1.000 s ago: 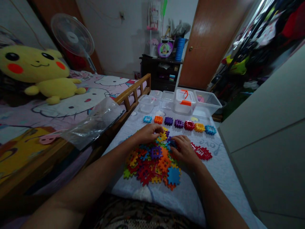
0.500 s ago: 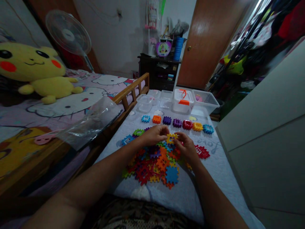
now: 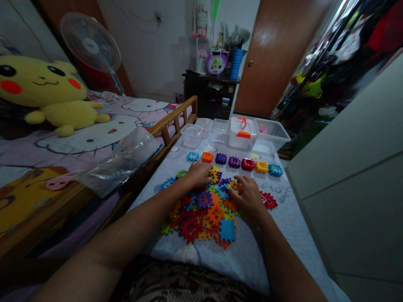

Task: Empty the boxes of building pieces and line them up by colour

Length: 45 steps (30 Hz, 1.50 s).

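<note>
My left hand (image 3: 200, 174) reaches to the back of a heap of interlocking plastic blocks, its fingers closed on the edge of a yellow toothed block (image 3: 215, 175). At the right side of the heap, my right hand (image 3: 249, 193) pinches a yellow window-patterned block (image 3: 234, 187). Between and below the hands, a purple square block (image 3: 205, 200), orange block (image 3: 215, 214), red block (image 3: 189, 227) and solid blue block (image 3: 227, 230) lie among many others. Some fingertips are hidden behind the hands.
Behind the heap runs a row of assembled blocks, from light blue (image 3: 193, 156) to blue (image 3: 275, 170). Clear plastic boxes (image 3: 271, 133) stand at the table's far end. Red blocks (image 3: 268, 200) lie right of my right hand. A wooden bed rail (image 3: 174, 119) borders the left.
My hands have moved apart from the yellow block they held together. The left went back and left onto another yellow block; the right came slightly lower, keeping a yellow block.
</note>
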Available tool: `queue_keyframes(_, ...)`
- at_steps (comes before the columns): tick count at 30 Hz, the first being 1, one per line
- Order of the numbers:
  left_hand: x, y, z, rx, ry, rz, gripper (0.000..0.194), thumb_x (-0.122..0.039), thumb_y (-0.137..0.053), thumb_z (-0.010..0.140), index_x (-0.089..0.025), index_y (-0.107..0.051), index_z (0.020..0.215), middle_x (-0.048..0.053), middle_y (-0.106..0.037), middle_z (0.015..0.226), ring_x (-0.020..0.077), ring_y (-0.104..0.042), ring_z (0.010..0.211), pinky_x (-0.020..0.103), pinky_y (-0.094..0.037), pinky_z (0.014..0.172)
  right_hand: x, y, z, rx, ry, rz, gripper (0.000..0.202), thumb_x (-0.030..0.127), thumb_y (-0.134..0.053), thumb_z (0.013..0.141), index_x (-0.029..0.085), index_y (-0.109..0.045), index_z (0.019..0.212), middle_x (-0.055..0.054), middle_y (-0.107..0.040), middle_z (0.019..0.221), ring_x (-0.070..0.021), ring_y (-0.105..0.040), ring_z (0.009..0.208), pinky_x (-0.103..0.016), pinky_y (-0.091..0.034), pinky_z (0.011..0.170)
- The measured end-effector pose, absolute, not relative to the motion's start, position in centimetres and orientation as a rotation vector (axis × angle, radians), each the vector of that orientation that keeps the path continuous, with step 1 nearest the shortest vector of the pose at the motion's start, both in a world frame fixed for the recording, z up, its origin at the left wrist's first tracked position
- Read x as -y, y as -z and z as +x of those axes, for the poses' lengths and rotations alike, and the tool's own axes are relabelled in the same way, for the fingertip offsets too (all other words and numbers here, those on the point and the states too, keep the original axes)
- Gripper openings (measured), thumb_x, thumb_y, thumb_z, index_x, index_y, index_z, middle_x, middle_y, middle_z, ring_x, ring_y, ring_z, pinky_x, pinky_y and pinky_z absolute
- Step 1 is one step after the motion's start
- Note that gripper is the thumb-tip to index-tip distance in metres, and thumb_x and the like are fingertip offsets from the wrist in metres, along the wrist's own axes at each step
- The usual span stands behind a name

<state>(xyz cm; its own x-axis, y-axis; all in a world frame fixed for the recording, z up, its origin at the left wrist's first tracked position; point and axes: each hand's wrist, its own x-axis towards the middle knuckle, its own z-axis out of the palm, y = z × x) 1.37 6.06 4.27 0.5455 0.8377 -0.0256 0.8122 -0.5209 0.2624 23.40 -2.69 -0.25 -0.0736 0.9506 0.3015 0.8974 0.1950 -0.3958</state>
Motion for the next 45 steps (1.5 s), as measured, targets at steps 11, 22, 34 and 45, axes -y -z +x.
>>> queue_keyframes(11, -7.7, -3.6, 1.5, -1.292, -0.222, 2.439, 0.026, -0.02, -0.07, 0.076, -0.018, -0.069, 0.103, 0.008, -0.072, 0.098, 0.0252, -0.065, 0.095, 0.033, -0.047, 0.086, 2.8, 0.7, 24.0, 2.072, -0.188, -1.729, 0.043, 0.029, -0.064, 0.083, 0.022, -0.063, 0.126, -0.012, -0.065, 0.114, -0.0307, -0.054, 0.104, -0.045, -0.043, 0.09)
queue_keyframes(22, -7.5, -4.8, 0.8, -1.018, -0.365, 2.327, 0.02, -0.015, -0.062, 0.08, -0.017, -0.068, 0.099, 0.0, -0.065, 0.078, 0.0144, -0.059, 0.071, 0.024, -0.043, 0.066, 2.7, 0.7, 24.5, 1.991, -0.319, -1.627, 0.047, 0.033, -0.067, 0.082, 0.022, -0.061, 0.126, -0.011, -0.062, 0.117, -0.0307, -0.056, 0.11, -0.048, -0.047, 0.095)
queue_keyframes(34, -5.6, -4.4, 5.6, -0.858, -0.419, 2.084, 0.022, -0.01, -0.063, 0.077, -0.014, -0.068, 0.098, 0.003, -0.07, 0.085, 0.0161, -0.066, 0.079, 0.025, -0.051, 0.071, 2.6, -0.9, 24.6, 1.723, -0.328, -1.401, 0.048, 0.042, -0.067, 0.085, 0.022, -0.057, 0.128, -0.011, -0.061, 0.113, -0.026, -0.062, 0.101, -0.043, -0.055, 0.085)
queue_keyframes(45, -7.1, -5.2, -0.9, -1.036, -0.513, 2.154, 0.029, -0.027, -0.057, 0.082, -0.017, -0.068, 0.107, 0.009, -0.073, 0.112, 0.023, -0.067, 0.103, 0.035, -0.051, 0.094, 2.8, -0.1, 23.6, 2.046, -0.315, -1.461, 0.051, 0.038, -0.07, 0.083, 0.023, -0.058, 0.13, -0.012, -0.063, 0.122, -0.0306, -0.057, 0.114, -0.049, -0.045, 0.099)
